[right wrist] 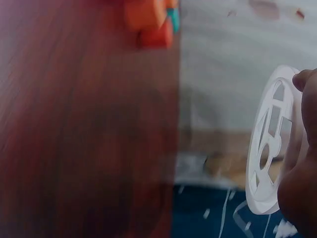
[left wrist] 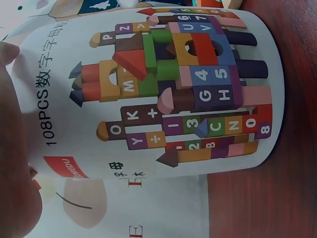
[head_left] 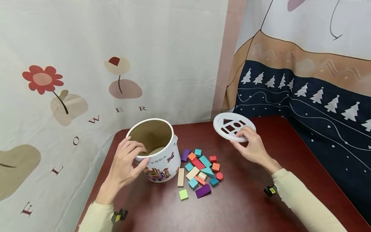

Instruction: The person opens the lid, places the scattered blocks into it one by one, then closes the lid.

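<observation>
A white bucket (head_left: pixel 166 169) with printed toy-block pictures stands upright on the table, its top uncovered. My left hand (head_left: pixel 126 161) grips its near-left rim, the thumb outside and the fingers over the edge. Printed characters and castle pictures on the bucket's side (left wrist: pixel 173 94) fill the left wrist view. Above the table to the right, my right hand (head_left: pixel 250 146) pinches the edge of a round white lid (head_left: pixel 232 120) with shaped cutouts. The lid (right wrist: pixel 262 193) is held off the table and tilted. Only part of the right hand (right wrist: pixel 302 163) shows in the right wrist view.
Several coloured wooden blocks (head_left: pixel 198 164) lie loose in a cluster right of the bucket. A light green block (head_left: pixel 183 194) sits nearest the front. The dark red table (head_left: pixel 232 206) meets printed curtains (head_left: pixel 179 64) behind and at the right.
</observation>
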